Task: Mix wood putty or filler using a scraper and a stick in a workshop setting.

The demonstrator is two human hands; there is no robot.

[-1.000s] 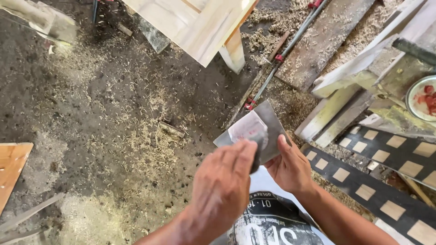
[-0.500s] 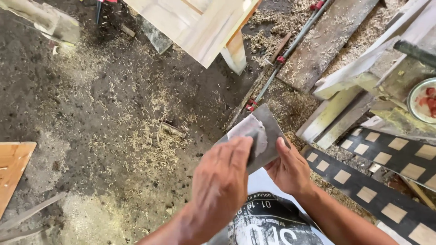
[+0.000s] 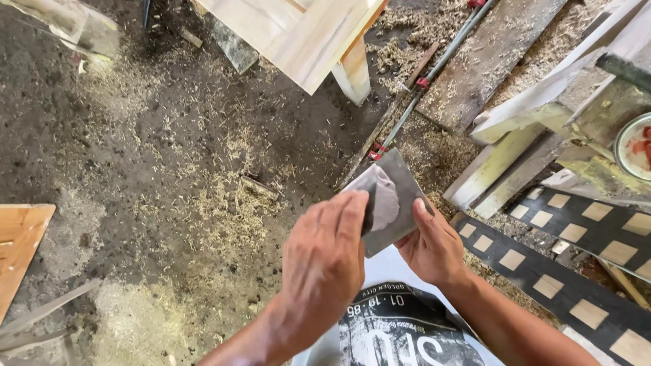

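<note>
My right hand holds a square grey metal plate from below, with the thumb on its right edge. A smear of pale grey putty lies on the plate's face. My left hand is in front of the plate with its fingers curled, and its fingertips pinch a small dark scraper blade against the plate's left side. Most of that blade is hidden by the fingers. Both hands are raised above a sawdust-strewn floor.
A pale wooden table frame stands at the top. A long metal bar clamp and rough planks lie to the right, along with dark checkered boards and a bowl. An orange board lies at the left.
My left hand has slid down and left across the plate, which uncovers more of the putty smear. The right hand keeps its hold on the plate.
</note>
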